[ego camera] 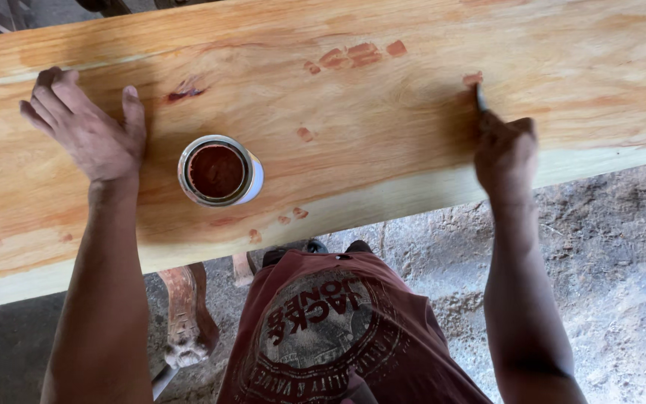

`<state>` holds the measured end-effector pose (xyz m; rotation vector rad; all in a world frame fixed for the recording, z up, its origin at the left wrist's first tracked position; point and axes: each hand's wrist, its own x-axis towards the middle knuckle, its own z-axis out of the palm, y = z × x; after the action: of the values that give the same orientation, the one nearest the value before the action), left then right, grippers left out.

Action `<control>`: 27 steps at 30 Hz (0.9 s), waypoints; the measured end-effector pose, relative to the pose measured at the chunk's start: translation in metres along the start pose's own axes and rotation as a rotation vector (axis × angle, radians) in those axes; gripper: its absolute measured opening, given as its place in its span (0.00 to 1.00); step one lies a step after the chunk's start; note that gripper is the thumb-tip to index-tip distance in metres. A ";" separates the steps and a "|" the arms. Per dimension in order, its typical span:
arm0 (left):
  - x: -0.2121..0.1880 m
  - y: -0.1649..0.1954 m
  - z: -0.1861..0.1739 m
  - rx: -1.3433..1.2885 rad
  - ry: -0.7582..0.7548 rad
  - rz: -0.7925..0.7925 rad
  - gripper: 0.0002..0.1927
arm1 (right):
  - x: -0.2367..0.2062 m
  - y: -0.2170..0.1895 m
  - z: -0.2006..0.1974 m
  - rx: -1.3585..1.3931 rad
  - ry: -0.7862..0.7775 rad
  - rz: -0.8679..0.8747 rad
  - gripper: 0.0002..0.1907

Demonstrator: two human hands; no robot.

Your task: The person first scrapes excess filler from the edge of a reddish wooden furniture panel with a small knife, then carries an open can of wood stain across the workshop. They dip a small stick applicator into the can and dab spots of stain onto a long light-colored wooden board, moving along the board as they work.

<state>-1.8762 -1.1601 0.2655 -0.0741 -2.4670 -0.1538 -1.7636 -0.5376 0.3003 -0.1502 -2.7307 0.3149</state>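
Observation:
A wide pale wooden plank (383,127) spans the view, marked with several reddish-brown dabs (353,56). My right hand (506,153) grips a small dark tool (480,97) and presses its tip onto the plank at a fresh red patch (473,78). My left hand (87,123) lies flat on the plank, fingers spread, just left of an open tin (218,172) of reddish-brown paste that stands on the wood.
Below the plank's near edge lies a dusty floor (607,284) with sawdust. A carved wooden leg (185,314) stands under the plank beside my knees. Dark objects show at the top left corner.

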 end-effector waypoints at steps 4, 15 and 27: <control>0.001 0.001 0.000 0.006 -0.005 -0.008 0.28 | 0.008 -0.004 0.004 0.070 -0.019 -0.066 0.14; 0.006 0.010 -0.010 -0.003 0.007 0.014 0.30 | 0.087 -0.007 0.011 0.137 -0.023 0.093 0.21; 0.006 0.008 -0.007 0.005 -0.005 0.011 0.29 | 0.118 0.021 0.027 0.244 -0.076 0.132 0.14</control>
<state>-1.8758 -1.1528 0.2758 -0.0861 -2.4710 -0.1431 -1.8812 -0.5056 0.3141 -0.2564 -2.7340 0.7001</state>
